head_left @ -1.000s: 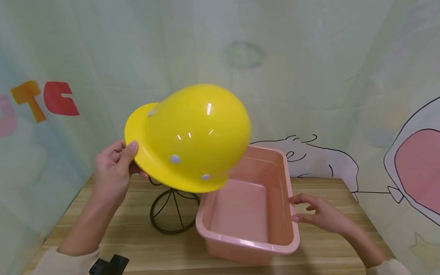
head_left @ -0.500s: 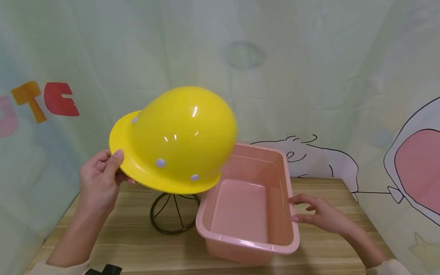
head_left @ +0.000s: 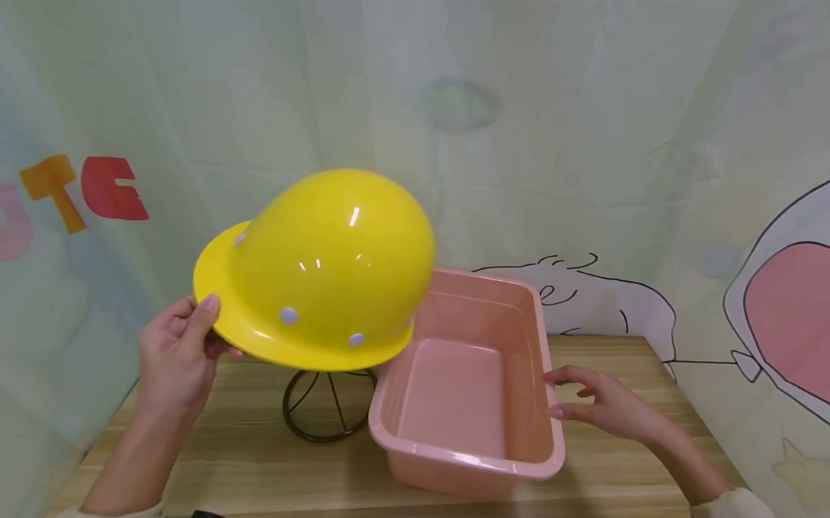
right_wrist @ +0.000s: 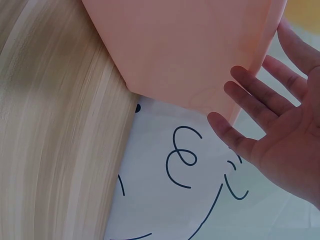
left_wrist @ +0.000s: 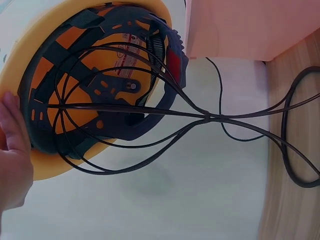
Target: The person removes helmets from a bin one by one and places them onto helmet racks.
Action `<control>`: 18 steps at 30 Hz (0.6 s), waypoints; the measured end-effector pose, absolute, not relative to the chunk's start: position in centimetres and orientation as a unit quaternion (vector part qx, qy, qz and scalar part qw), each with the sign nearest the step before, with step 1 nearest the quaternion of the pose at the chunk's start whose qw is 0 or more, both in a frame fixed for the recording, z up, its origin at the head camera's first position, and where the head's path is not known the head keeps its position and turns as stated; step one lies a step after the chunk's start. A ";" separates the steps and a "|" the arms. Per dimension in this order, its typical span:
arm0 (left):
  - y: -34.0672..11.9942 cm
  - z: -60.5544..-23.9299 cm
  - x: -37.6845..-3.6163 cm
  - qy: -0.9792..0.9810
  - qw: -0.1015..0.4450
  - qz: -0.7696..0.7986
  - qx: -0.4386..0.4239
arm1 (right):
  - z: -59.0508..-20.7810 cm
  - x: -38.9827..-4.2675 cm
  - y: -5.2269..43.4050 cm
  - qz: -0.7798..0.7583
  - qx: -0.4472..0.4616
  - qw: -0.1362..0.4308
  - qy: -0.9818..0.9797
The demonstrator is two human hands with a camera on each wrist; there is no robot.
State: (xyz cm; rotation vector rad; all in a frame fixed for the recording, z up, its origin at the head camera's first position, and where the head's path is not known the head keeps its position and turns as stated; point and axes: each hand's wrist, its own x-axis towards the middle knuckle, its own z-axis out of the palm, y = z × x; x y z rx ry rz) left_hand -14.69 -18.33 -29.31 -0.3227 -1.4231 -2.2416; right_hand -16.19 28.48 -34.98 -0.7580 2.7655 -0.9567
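My left hand (head_left: 178, 359) pinches the brim of a yellow hard hat (head_left: 336, 269), thumb on top and fingers beneath. The hat is tilted, with its crown toward the right, over a black wire stand (head_left: 327, 439). From the left wrist view, the hat's dark inner harness (left_wrist: 105, 92) shows, and the stand's rounded wire top (left_wrist: 105, 172) overlaps the hollow of the hat. My right hand (head_left: 608, 405) has its fingertips at the right rim of a pink plastic basin (head_left: 463, 457); its fingers are extended in the right wrist view (right_wrist: 285, 120).
The basin stands on a wood-grain table (head_left: 279, 485), close to the right of the stand's ring base. A pale printed curtain (head_left: 555, 132) with letters and cartoon drawings surrounds the table's back and sides.
The hat has moved left and slightly down with my left hand, from overlapping the basin to above the wire stand. My right hand and the basin have stayed put.
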 end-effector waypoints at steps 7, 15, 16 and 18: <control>-18.9 -30.0 -14.5 -0.489 0.232 -0.831 -0.131 | -34.9 -16.2 28.5 -0.319 -0.255 0.061 0.911; -19.1 -31.0 -14.3 -0.464 0.229 -0.846 -0.132 | -35.3 -16.3 28.8 -0.313 -0.255 0.052 0.914; -19.1 -31.2 -14.2 -0.462 0.230 -0.847 -0.129 | -35.3 -16.3 28.8 -0.312 -0.256 0.052 0.913; -19.1 -31.5 -14.2 -0.456 0.230 -0.851 -0.122 | -35.3 -16.4 28.9 -0.313 -0.258 0.052 0.913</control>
